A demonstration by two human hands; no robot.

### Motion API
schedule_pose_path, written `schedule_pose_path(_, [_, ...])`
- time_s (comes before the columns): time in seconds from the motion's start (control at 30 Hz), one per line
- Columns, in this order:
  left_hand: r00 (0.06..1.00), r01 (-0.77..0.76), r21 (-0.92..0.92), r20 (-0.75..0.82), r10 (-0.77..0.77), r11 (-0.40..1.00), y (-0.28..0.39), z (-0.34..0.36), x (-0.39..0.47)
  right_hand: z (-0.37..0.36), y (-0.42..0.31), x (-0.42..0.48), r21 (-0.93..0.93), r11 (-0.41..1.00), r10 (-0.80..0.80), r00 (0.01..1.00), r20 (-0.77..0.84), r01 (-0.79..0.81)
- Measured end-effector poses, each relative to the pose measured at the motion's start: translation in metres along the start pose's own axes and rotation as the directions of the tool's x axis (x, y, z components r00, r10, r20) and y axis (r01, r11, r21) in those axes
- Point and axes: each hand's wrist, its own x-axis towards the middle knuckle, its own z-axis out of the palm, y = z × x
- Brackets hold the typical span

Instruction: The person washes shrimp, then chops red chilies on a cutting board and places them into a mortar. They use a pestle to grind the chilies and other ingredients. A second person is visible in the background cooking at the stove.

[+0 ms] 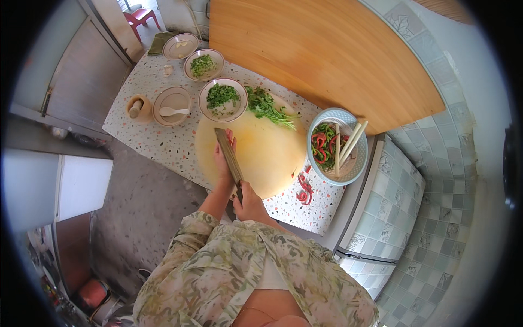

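My right hand [249, 202] grips the handle of a kitchen knife [229, 155], held above the near left edge of a round cutting board [265, 155]. My left hand [222, 161] is beside the blade, its fingers partly behind it; whether they touch the blade I cannot tell. A bunch of cilantro [269, 107] lies at the board's far edge, next to a bowl of chopped greens [222, 98]. Pieces of red chili pepper [304, 190] lie on the speckled table [282, 208] to the right of the board.
A blue plastic basket [312, 163] at the right holds cut red and green peppers and scallion-like stalks. Further left are a bowl of chopped scallion [203, 66], a plate with garlic cloves [179, 47], a bowl with a white spoon [173, 111] and a mortar with pestle [138, 108]. A wooden panel [318, 53] stands behind.
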Motion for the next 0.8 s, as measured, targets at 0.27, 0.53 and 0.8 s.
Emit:
schedule_pose_path(0.27, [0.961, 0.197, -0.377, 0.257, -0.102, 0.905, 0.008, -0.021, 0.016, -0.037, -0.014, -0.025, 0.011, 0.972, -0.236, 0.970, 0.060, 0.236])
schedule_pose_path(0.53, [0.945, 0.286, -0.683, 0.083, -0.317, 0.672, 0.068, 0.004, -0.029, -0.060, 0.002, -0.021, -0.086, 0.971, -0.236, 0.947, -0.217, 0.222])
schedule_pose_path(0.8, [0.968, 0.080, -0.656, -0.128, -0.214, 0.751, 0.187, -0.037, -0.073, -0.037, 0.089, 0.008, -0.450, 0.892, -0.113, 0.988, -0.110, 0.052])
